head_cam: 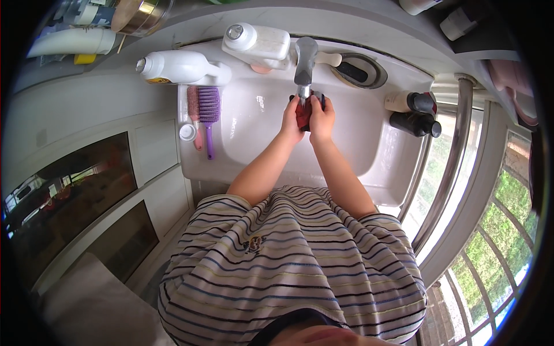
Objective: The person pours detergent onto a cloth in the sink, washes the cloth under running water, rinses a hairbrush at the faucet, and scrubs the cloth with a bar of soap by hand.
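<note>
Both my hands are together over the basin of a white ceramic sink [259,142], just below the metal faucet [305,62]. Between them is a small red and black item [304,116], perhaps cloth; its exact kind cannot be told. My left hand [293,117] grips its left side, with the thumb near the top. My right hand [322,120] grips the right side, and a dark part of the item shows above its fingers. The faucet's spout ends right over the item. Water seems to run onto it. The fingertips underneath are hidden.
On the sink's left rim lie a purple hairbrush [209,108], a pink hairbrush [193,106] and a white cap [187,132]. White jugs [173,67] [264,43] stand behind. An oval soap dish [361,71] is back right; a black bottle [411,124] lies near a metal rail [454,155].
</note>
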`<state>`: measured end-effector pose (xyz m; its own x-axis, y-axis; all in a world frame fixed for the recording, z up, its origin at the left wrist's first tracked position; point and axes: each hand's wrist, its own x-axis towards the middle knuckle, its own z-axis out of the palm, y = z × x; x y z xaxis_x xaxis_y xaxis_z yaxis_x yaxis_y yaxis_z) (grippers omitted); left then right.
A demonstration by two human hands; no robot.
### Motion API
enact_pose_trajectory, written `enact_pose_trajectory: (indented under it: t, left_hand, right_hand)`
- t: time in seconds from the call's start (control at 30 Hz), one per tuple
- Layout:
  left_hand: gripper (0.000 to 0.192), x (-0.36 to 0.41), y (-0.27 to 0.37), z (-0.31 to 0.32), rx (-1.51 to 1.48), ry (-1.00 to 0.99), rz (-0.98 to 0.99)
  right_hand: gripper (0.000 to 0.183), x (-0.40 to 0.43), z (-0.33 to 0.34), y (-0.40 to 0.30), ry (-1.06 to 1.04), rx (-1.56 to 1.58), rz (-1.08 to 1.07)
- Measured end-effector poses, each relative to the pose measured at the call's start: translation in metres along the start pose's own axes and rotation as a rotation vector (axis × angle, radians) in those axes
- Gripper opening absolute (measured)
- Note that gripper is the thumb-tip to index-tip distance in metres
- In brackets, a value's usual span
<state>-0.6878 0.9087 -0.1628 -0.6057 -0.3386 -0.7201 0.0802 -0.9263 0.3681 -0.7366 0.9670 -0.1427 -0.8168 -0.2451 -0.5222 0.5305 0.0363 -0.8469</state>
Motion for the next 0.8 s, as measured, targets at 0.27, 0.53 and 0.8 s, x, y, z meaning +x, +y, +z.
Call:
enact_pose_trajectory:
  t: [0.27, 0.53, 0.8]
  left_hand:
    - [0.014, 0.007, -0.008, 0.009, 0.342, 0.261, 0.422]
    - [0.027, 0.022, -0.007, -0.010, 0.805, 0.035, 0.433]
    - [0.038, -0.009, 0.024, 0.026, 1.832, -0.066, 0.477]
  right_hand:
    - [0.036, 0.007, 0.005, -0.005, 0.097, -0.519, -0.021]
    - [0.027, 0.035, -0.015, 0.020, -0.022, -0.051, 0.368]
    - [0.024, 0.036, -0.056, 0.018, 0.084, 0.251, 0.232]
